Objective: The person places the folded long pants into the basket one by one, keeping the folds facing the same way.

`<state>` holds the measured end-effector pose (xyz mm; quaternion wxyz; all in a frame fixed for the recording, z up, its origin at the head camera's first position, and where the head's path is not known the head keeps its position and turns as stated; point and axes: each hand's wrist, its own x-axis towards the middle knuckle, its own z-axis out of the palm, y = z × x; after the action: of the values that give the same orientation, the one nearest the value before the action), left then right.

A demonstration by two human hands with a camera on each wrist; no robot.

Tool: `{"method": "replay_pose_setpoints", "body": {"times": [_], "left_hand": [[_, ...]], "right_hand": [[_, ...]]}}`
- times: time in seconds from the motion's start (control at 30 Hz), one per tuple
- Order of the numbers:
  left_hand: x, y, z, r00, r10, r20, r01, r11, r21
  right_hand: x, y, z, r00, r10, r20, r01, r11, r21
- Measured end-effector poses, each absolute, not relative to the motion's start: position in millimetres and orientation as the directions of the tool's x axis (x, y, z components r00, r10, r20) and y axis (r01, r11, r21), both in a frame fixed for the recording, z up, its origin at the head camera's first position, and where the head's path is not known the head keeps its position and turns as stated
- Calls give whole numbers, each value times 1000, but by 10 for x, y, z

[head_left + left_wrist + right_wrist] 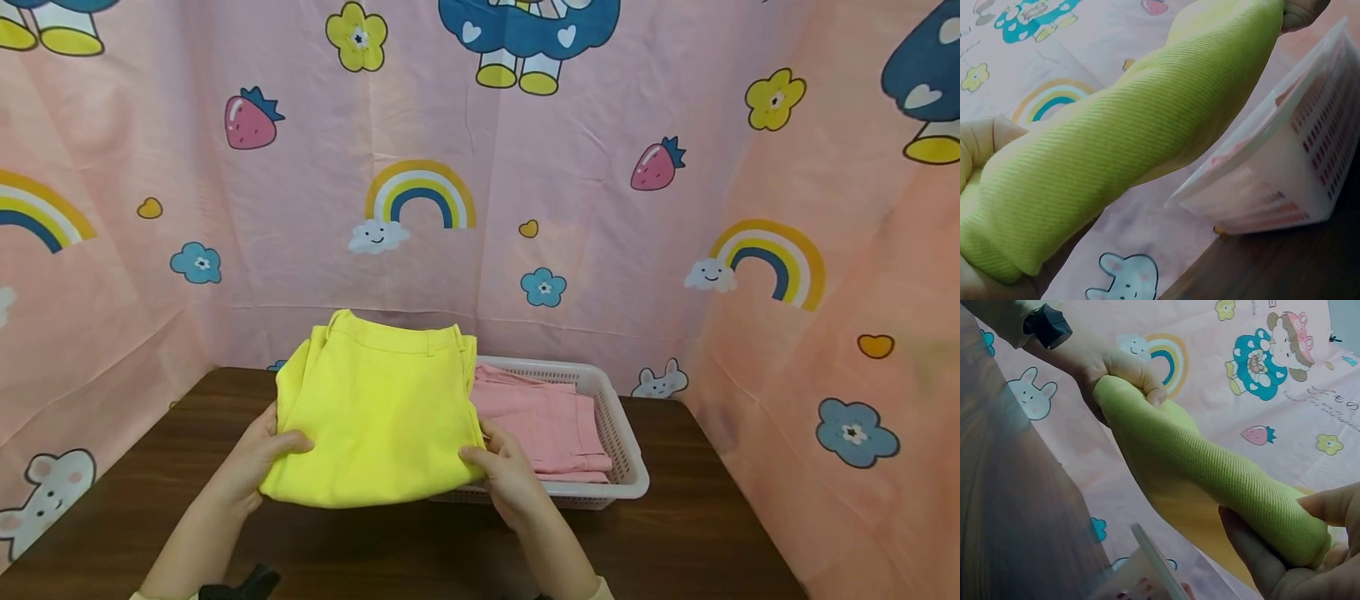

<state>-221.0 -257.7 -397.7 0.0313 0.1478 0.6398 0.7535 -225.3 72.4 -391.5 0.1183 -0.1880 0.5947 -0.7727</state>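
Folded yellow pants [382, 408], with a waistband and belt loops along the top edge, hang above the table between both hands. My left hand [266, 454] grips their lower left side, thumb on the front. On the opposite side my right hand [506, 467] pinches the lower right edge, thumb in front as well. Both wrist views show the rounded fold of the ribbed yellow fabric [1116, 144], with a hand at each end; in the right wrist view the right hand [1316, 550] pinches the near end. Fingers behind the cloth are mostly hidden.
Behind the pants, to the right, a white plastic basket [630, 454] with perforated sides stands on the dark wooden table [697, 533]. Folded pink clothing [551, 421] lies in it. The pants overlap its left part in the head view. A printed pink cloth [585, 275] surrounds the table.
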Motion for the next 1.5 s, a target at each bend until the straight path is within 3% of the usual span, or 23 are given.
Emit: {"method": "replay_pose_setpoints", "body": {"times": [0.73, 1.2, 1.5], "left_hand": [[-2340, -1980, -3983, -933, 279, 227, 156, -254, 955], [-2441, -1615, -4035, -929, 303, 212, 120, -297, 947], [-2542, -1431, -4100, -914, 342, 221, 98, -341, 935]], "right_hand": [[-2131, 1279, -3855, -931, -336, 144, -50, -272, -961], [-2063, 1560, -3748, -976, -216, 38, 7, -201, -980], [-2043, 1672, -3709, -987, -153, 52, -22, -192, -981]]}}
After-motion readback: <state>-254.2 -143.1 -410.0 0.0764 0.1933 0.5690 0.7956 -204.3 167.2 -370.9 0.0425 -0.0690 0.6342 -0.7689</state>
